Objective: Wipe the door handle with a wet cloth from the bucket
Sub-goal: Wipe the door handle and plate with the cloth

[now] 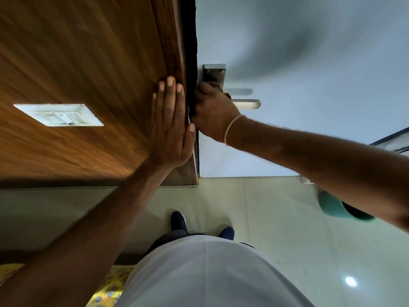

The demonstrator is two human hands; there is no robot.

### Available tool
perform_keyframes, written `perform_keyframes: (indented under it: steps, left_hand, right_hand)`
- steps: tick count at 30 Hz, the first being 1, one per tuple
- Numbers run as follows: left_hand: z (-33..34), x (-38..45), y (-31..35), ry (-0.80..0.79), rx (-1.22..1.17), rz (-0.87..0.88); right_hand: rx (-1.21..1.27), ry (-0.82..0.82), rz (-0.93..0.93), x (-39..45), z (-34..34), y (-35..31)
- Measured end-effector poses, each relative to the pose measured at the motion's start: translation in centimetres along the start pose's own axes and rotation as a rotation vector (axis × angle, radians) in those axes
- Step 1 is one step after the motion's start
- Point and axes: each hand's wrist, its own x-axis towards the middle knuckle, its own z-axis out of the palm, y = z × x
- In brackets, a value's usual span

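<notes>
A metal door handle (249,104) with a rectangular backplate (214,72) sits on a pale door (321,52). My right hand (212,114) is closed over the base of the lever, pressing a dark cloth (218,86) against it; only small bits of cloth show past my knuckles. My left hand (170,125) lies flat, fingers together, on the wooden panel (88,63) beside the door's edge and holds nothing. A teal bucket (332,208) stands on the floor at the right, partly hidden by my right forearm.
A white switch plate (59,115) is set in the wooden panel to the left. My dark blue shoes (178,221) stand on pale floor tiles (276,240) right in front of the door. A yellow patterned fabric (108,286) lies at the lower left.
</notes>
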Motion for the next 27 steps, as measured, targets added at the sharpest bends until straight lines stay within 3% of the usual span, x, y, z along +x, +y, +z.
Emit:
perform_keyframes:
  steps: [3,5,8,15,18,22,24,27]
  left_hand:
    - [-0.1,-0.1,-0.2,-0.005,-0.010,0.007]
    - [-0.2,0.0,-0.3,-0.015,-0.017,0.009]
    - [-0.2,0.1,-0.3,-0.012,-0.012,0.011]
    - [0.5,0.0,0.0,0.011,-0.015,-0.016]
    - [0.6,0.0,-0.1,0.013,-0.013,-0.013]
    - [0.4,-0.1,-0.4,0.002,-0.004,0.005]
    - [0.3,0.0,-0.4,0.004,-0.007,0.008]
    - [0.3,0.0,-0.3,0.011,-0.014,0.008]
  right_hand:
    - [-0.078,-0.258,-0.125,-0.2,2.0,-1.2]
    - [-0.143,-0.336,-0.152,-1.2,3.0,-1.5]
    - [-0.186,-0.208,-0.146,-2.4,3.0,-0.9]
    - [0.002,0.379,-0.050,-4.6,3.4,1.2]
    - [-0.002,0.334,-0.057,-3.6,3.6,1.2]
    - [-0.007,-0.047,-0.169,-0.9,2.8,0.2]
    - [0.021,-0.023,-0.193,-0.9,2.3,0.8]
    - [0.077,0.227,-0.153,-2.8,2.6,2.6]
